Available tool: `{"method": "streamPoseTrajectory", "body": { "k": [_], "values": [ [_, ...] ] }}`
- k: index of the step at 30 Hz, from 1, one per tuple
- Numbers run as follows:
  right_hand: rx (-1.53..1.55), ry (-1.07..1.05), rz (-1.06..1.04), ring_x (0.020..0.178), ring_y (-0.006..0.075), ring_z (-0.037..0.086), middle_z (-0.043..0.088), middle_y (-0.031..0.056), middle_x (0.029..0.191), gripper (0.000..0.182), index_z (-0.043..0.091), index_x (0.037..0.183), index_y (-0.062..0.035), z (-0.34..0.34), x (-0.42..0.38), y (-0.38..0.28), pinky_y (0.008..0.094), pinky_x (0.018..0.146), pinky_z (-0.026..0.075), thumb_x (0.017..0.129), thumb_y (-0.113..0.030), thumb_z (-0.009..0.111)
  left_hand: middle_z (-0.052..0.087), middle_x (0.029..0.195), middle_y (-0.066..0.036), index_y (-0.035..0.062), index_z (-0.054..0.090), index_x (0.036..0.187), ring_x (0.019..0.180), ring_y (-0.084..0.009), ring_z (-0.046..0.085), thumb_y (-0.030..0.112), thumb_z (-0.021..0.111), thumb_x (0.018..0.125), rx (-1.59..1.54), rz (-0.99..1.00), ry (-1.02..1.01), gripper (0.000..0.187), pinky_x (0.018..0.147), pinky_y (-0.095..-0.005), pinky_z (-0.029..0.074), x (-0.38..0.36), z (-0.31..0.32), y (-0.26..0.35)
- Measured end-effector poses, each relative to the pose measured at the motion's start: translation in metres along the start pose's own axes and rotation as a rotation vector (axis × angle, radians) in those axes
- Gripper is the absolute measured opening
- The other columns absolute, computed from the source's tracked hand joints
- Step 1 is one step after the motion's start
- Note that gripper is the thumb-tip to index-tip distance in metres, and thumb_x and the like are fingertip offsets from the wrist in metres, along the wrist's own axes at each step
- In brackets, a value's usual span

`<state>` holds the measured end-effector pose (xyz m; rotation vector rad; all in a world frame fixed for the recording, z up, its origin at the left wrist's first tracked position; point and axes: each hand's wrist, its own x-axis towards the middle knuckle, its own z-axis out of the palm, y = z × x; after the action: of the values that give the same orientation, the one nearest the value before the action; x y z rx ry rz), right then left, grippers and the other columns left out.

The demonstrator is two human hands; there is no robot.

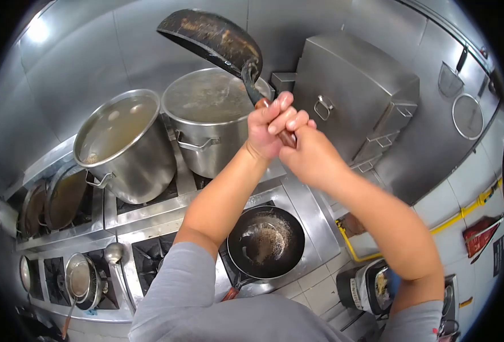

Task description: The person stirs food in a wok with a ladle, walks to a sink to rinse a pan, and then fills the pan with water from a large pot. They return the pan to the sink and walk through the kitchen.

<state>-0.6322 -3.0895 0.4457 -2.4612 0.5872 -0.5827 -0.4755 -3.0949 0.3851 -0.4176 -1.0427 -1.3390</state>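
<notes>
A dark wok (212, 37) is raised and tipped over, its worn outer side up and its opening turned down toward the left. My left hand (269, 128) is wrapped round its wooden handle, fingers curled over the top. Closed on the lower end of the same handle, right beside the left, is my right hand (309, 151). Beneath the wok's edge in this view stands a large steel stockpot (200, 151) with cloudy liquid. Another stockpot (143, 176) to its left holds yellowish broth with a few pieces in it.
A second wok (266, 242) sits on the front burner, wet inside. A ladle (114, 252) and a strainer over a pan (81, 279) are at the front left. A steel cabinet (343, 85) stands right of the pots. Strainers (468, 115) hang on the right wall above a yellow pipe (468, 205).
</notes>
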Motion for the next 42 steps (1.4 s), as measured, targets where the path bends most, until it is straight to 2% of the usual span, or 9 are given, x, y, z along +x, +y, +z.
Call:
{"method": "streamPoseTrajectory", "body": {
  "k": [5,17,21,25,31,34,38,39,42],
  "values": [
    [0.123,0.188,0.021,0.092,0.039,0.07,0.069,0.0232,0.096,0.027,0.06,0.11,0.0014,0.053,-0.096,0.057,0.0417,0.08,0.054,0.088,-0.011,0.069,0.043,0.052,0.006,0.0161,0.059,0.101,0.083,-0.0148,0.058,0.022,0.067,0.093,-0.005,-0.25,-0.02,0.012,0.112,-0.0444,0.041,-0.057,-0.002,-0.068],
    [0.765,0.632,0.225,0.103,0.0176,0.061,0.058,0.0115,0.114,0.029,0.052,0.114,-0.0047,0.11,-0.443,0.143,0.0321,0.084,0.051,0.089,-0.001,0.067,0.067,0.087,-0.001,0.0078,0.061,0.1,0.067,-0.0029,0.051,0.018,0.074,0.093,0.273,-1.146,0.168,0.018,0.057,-0.0208,0.039,-0.147,0.129,-0.347],
    [0.717,0.583,0.645,0.079,0.0148,0.062,0.061,0.0036,0.085,0.027,0.053,0.114,-0.0062,0.013,-0.564,0.101,0.0316,0.069,0.052,0.093,-0.011,0.07,0.062,0.078,0.0,0.0076,0.059,0.091,0.068,-0.006,0.054,0.015,0.076,0.093,0.314,-1.019,-0.029,0.018,0.062,-0.0236,0.045,-0.131,0.211,-0.477],
    [-0.003,0.66,0.447,0.076,0.0335,0.067,0.066,0.0125,0.084,0.049,0.059,0.109,-0.0055,-0.013,-0.743,0.139,0.0447,0.068,0.053,0.093,-0.051,0.071,0.058,0.068,-0.001,0.0081,0.055,0.083,0.067,-0.0105,0.056,0.023,0.07,0.099,0.348,-1.076,-0.182,0.026,0.069,-0.0312,0.048,-0.135,0.316,-0.622],
    [-0.469,0.522,1.521,0.111,0.0366,0.066,0.07,0.0171,0.116,0.056,0.066,0.123,-0.0062,0.082,-1.067,0.071,0.0481,0.093,0.052,0.092,-0.053,0.067,0.052,0.063,0.001,0.0081,0.057,0.077,0.055,-0.0121,0.049,0.02,0.076,0.094,0.241,-1.371,-0.128,0.027,0.059,-0.031,0.045,-0.209,0.42,-0.801],
    [-0.055,0.351,2.271,0.121,0.0344,0.062,0.067,0.0181,0.124,0.057,0.066,0.126,-0.0065,0.166,-1.183,-0.041,0.0458,0.1,0.052,0.089,-0.05,0.072,0.047,0.062,0.001,0.0082,0.054,0.082,0.051,-0.0116,0.045,0.003,0.073,0.085,0.145,-1.656,-0.099,0.019,0.051,-0.0321,0.042,-0.235,0.448,-0.862],
    [0.316,1.133,2.746,0.125,0.0419,0.059,0.065,0.0263,0.128,0.054,0.065,0.127,-0.0012,0.362,-1.26,-0.191,0.0462,0.106,0.048,0.094,-0.044,0.068,0.046,0.058,0.004,0.012,0.052,0.079,0.051,-0.0133,0.048,0.007,0.073,0.086,0.058,-1.812,-0.103,0.023,0.057,-0.0348,0.048,-0.266,0.481,-0.928],
    [-0.179,1.019,2.855,0.115,0.0443,0.064,0.069,0.0273,0.117,0.053,0.064,0.122,0.0052,0.521,-1.293,-0.212,0.0488,0.101,0.05,0.097,-0.041,0.064,0.046,0.058,0.004,0.012,0.052,0.079,0.051,-0.0133,0.048,0.007,0.073,0.086,0.054,-1.835,-0.128,0.023,0.057,-0.0348,0.048,-0.269,0.487,-0.944],
    [0.584,1.478,2.995,0.103,0.0428,0.069,0.071,0.0281,0.111,0.049,0.064,0.118,0.0065,0.557,-1.207,-0.263,0.05,0.096,0.052,0.099,-0.039,0.06,0.043,0.055,0.006,0.0153,0.05,0.078,0.05,-0.0122,0.047,0.012,0.072,0.087,0.086,-1.87,-0.132,0.024,0.059,-0.0356,0.052,-0.272,0.493,-1.011]
  ]
}}
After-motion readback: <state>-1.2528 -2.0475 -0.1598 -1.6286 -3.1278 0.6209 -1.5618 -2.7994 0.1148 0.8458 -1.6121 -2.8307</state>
